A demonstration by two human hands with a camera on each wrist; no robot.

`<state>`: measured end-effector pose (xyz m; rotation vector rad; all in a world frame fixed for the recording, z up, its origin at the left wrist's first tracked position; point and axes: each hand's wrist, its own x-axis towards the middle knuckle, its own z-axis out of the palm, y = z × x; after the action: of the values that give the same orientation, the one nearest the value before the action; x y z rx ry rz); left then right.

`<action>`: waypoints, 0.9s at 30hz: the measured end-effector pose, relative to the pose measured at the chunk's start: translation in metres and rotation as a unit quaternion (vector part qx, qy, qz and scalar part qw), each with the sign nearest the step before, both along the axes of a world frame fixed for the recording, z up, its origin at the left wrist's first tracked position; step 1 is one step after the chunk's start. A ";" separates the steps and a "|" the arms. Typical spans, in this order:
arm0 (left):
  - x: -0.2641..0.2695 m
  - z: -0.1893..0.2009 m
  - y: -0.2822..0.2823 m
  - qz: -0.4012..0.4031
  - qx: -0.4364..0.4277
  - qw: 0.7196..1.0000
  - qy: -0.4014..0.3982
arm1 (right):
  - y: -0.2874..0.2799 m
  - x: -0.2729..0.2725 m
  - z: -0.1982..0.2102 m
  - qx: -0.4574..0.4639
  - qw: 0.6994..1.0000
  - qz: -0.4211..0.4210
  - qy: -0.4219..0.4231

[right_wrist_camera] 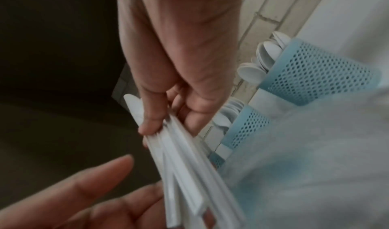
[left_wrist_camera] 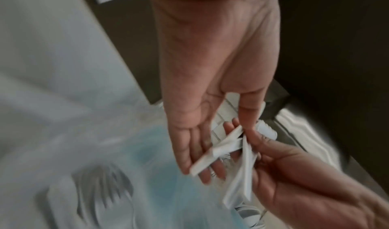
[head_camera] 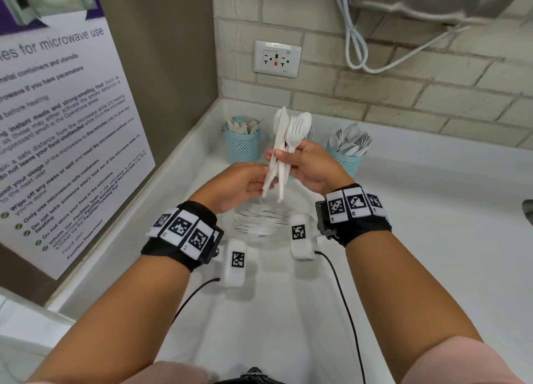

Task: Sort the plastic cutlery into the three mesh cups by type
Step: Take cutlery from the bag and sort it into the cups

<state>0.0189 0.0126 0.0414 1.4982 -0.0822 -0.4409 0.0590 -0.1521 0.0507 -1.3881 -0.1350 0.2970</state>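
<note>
My right hand (head_camera: pixel 288 153) grips an upright bundle of white plastic cutlery (head_camera: pixel 284 141), knives, forks and spoons mixed, heads up. My left hand (head_camera: pixel 259 179) lies flat with straight fingers under the lower handle ends. The left wrist view shows one handle (left_wrist_camera: pixel 214 149) lying across the left fingers (left_wrist_camera: pixel 189 149). The right wrist view shows the right fingers (right_wrist_camera: pixel 151 124) clamped on the handles (right_wrist_camera: pixel 189 166). A blue mesh cup (head_camera: pixel 242 147) of knives stands back left, and one with spoons (head_camera: pixel 346 158) back right. The middle cup (right_wrist_camera: pixel 246 126) is mostly hidden behind my hands in the head view.
A pile of loose white cutlery (head_camera: pixel 259 219) lies on the white counter (head_camera: pixel 432 239) beneath my hands. Behind are a brick wall with a socket (head_camera: pixel 277 59) and hanging cables (head_camera: pixel 357 43). A microwave notice (head_camera: pixel 57 124) covers the left wall.
</note>
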 end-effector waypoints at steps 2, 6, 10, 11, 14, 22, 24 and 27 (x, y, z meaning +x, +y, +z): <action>0.001 -0.004 -0.002 -0.030 -0.016 0.999 0.015 | 0.004 -0.001 -0.001 0.004 1.000 -0.003 0.009; 0.004 -0.014 -0.005 -0.047 -0.005 0.999 0.017 | 0.011 -0.001 -0.008 -0.025 0.999 0.003 0.020; 0.006 -0.019 -0.009 -0.047 -0.034 0.998 0.032 | 0.019 0.000 -0.016 -0.010 0.998 0.014 0.064; 0.006 -0.020 -0.010 -0.044 -0.036 0.998 0.032 | 0.020 0.000 -0.017 -0.007 0.997 0.017 0.074; 0.006 -0.024 -0.010 -0.042 -0.036 0.998 0.034 | 0.021 -0.001 -0.019 -0.009 0.996 0.020 0.084; 0.004 -0.028 -0.009 -0.017 -0.058 0.996 0.066 | 0.023 -0.006 -0.019 -0.056 0.996 0.019 0.072; 0.004 -0.028 -0.009 -0.011 -0.066 0.995 0.070 | 0.024 -0.006 -0.019 -0.074 0.995 0.008 0.068; 0.005 -0.028 -0.008 -0.013 -0.078 0.994 0.070 | 0.026 -0.006 -0.019 -0.092 0.994 -0.014 0.055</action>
<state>0.0236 0.0043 0.0137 1.3100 -0.0261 -0.5471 0.0535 -0.1259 0.0315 -1.5509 0.0026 0.3684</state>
